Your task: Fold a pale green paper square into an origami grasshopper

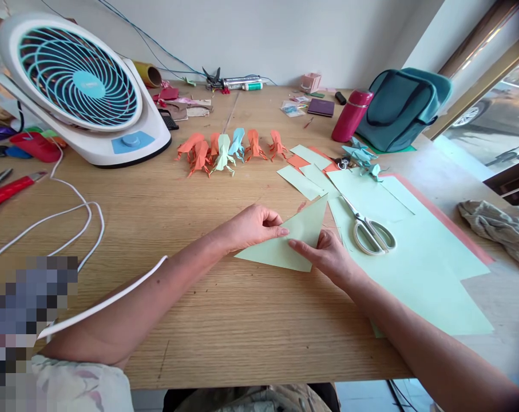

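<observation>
A pale green sheet of paper point(280, 252), folded into a triangle, is held between my two hands above the wooden table. My left hand point(259, 226) pinches its upper left edge between thumb and fingers. On the right side, my right hand point(325, 252) grips the paper with the thumb on top and the fingers behind it. To the right, white-handled scissors point(373, 234) lie on large pale green sheets point(426, 286). Smaller cut green pieces point(300, 182) lie just beyond my hands. Several folded paper figures in orange point(253, 144), pale green point(223, 153) and blue point(237, 143) stand farther back.
A white fan point(133, 143) stands at the back left, its white cable point(90, 217) looping over the table point(208, 326). Red-handled pliers point(12, 191) lie at the left edge. A pink bottle point(351, 117) and a teal bag point(403, 111) stand back right. A crumpled cloth point(499, 229) lies far right.
</observation>
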`<state>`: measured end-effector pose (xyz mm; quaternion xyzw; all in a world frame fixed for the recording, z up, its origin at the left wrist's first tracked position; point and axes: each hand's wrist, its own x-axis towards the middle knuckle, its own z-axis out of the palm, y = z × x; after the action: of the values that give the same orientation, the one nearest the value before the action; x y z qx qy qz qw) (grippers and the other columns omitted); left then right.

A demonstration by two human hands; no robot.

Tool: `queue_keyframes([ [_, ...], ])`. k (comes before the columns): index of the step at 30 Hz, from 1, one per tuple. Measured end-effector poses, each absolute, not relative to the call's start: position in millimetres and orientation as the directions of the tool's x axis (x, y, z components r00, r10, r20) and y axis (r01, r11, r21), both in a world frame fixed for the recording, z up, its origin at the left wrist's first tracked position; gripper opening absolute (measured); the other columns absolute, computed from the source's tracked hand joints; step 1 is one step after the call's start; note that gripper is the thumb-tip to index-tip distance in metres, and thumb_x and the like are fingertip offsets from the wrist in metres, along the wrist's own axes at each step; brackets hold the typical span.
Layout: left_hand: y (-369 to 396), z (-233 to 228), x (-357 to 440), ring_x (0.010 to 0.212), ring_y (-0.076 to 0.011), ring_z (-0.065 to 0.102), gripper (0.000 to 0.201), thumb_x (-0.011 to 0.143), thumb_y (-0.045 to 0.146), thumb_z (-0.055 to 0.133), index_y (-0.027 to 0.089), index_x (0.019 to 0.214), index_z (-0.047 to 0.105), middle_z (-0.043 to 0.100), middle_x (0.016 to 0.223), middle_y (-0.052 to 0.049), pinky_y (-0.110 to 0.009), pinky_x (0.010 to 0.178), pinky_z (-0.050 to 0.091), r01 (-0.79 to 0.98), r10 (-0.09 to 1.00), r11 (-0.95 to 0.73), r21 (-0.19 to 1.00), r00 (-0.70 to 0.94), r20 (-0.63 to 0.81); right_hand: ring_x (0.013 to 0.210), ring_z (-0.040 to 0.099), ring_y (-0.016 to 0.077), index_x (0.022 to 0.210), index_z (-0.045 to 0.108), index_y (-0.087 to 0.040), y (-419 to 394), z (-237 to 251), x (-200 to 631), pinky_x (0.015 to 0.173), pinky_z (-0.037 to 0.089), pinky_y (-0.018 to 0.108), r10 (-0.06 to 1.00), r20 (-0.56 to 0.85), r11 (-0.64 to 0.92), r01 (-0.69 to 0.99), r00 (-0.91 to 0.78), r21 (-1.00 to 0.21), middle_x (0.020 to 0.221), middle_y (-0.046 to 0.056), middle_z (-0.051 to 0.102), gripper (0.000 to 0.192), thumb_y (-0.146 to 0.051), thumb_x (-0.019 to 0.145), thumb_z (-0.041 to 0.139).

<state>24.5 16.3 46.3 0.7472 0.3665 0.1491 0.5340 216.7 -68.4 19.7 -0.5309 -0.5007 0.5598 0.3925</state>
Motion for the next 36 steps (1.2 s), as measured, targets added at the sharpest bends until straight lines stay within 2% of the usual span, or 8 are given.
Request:
queue_keyframes([
  [4,15,48,25,0.057,-0.0085,0.037,0.031,0.075,0.044,0.072,0.015,0.068,0.064,0.048,0.06,0.005,-0.023,0.052,0.026,0.398,0.719,-0.177,0.9,0.677,-0.158,0.073,0.068,0.0219,0.091,0.073,-0.016,-71,17,217,0.059,0.051,0.029,0.972,-0.207,-0.193,0.121,-0.111,-0.974,0.083,0.008,0.075,0.038,-0.048,0.073,0.08],
  [8,15,50,26,0.057,-0.0086,0.038,0.031,0.074,0.044,0.074,0.014,0.071,0.067,0.051,0.062,0.004,-0.022,0.052,0.028,0.39,0.732,-0.174,0.904,0.665,-0.146,0.075,0.068,0.0234,0.092,0.073,-0.016,-73,17,214,0.061,0.053,0.03,0.977,-0.198,-0.189,0.112,-0.081,-0.976,0.082,0.008,0.075,0.04,-0.051,0.073,0.08],
  [15,16,46,24,0.057,-0.0093,0.048,0.031,0.07,0.043,0.08,0.015,0.071,0.068,0.057,0.063,0.003,-0.021,0.051,0.032,0.378,0.691,-0.068,0.923,0.685,-0.229,0.067,0.063,0.02,0.082,0.074,-0.015,-74,17,210,0.057,0.048,0.029,0.983,-0.183,-0.177,0.16,-0.022,-0.971,0.074,0.006,0.072,0.039,-0.053,0.07,0.081],
  [19,18,46,22,0.055,-0.0091,0.049,0.031,0.069,0.043,0.081,0.015,0.074,0.07,0.06,0.063,0.003,-0.021,0.051,0.036,0.35,0.666,0.04,0.936,0.689,-0.286,0.067,0.062,0.0193,0.085,0.075,-0.015,-75,13,211,0.06,0.048,0.029,0.982,-0.185,-0.178,0.132,-0.04,-0.975,0.075,0.006,0.072,0.04,-0.051,0.069,0.082],
  [25,21,49,19,0.052,-0.0075,0.046,0.03,0.068,0.042,0.082,0.014,0.07,0.07,0.058,0.06,0.004,-0.02,0.05,0.033,0.358,0.643,0.042,0.933,0.705,-0.299,0.053,0.052,0.0144,0.072,0.069,-0.016,-74,13,210,0.046,0.037,0.026,0.975,-0.224,-0.222,0.12,0.003,-0.968,0.061,0.002,0.065,0.042,-0.055,0.065,0.084],
  [27,22,47,20,0.053,-0.008,0.046,0.031,0.068,0.043,0.081,0.015,0.073,0.071,0.059,0.061,0.003,-0.02,0.051,0.034,0.357,0.641,0.038,0.933,0.708,-0.297,0.055,0.055,0.0156,0.07,0.068,-0.017,-75,14,210,0.047,0.039,0.027,0.975,-0.222,-0.219,0.107,-0.019,-0.97,0.063,0.002,0.066,0.041,-0.055,0.065,0.083],
  [33,25,43,18,0.054,-0.0099,0.049,0.036,0.072,0.05,0.075,0.015,0.079,0.07,0.063,0.066,0.001,-0.022,0.053,0.035,0.373,0.624,0.022,0.928,0.72,-0.304,0.069,0.063,0.0215,0.082,0.07,-0.017,-77,22,215,0.06,0.05,0.032,0.982,-0.172,-0.16,0.14,-0.074,-0.977,0.069,0.005,0.067,0.047,-0.063,0.075,0.073],
  [36,22,49,10,0.053,-0.0096,0.046,0.033,0.077,0.05,0.07,0.016,0.076,0.069,0.059,0.063,0.003,-0.023,0.052,0.031,0.488,0.601,-0.14,0.862,0.734,-0.318,0.071,0.059,0.0178,0.102,0.07,-0.02,-80,24,219,0.064,0.049,0.03,0.998,-0.043,-0.048,0.098,0.05,-0.994,0.074,0.001,0.064,0.044,-0.059,0.08,0.07],
])
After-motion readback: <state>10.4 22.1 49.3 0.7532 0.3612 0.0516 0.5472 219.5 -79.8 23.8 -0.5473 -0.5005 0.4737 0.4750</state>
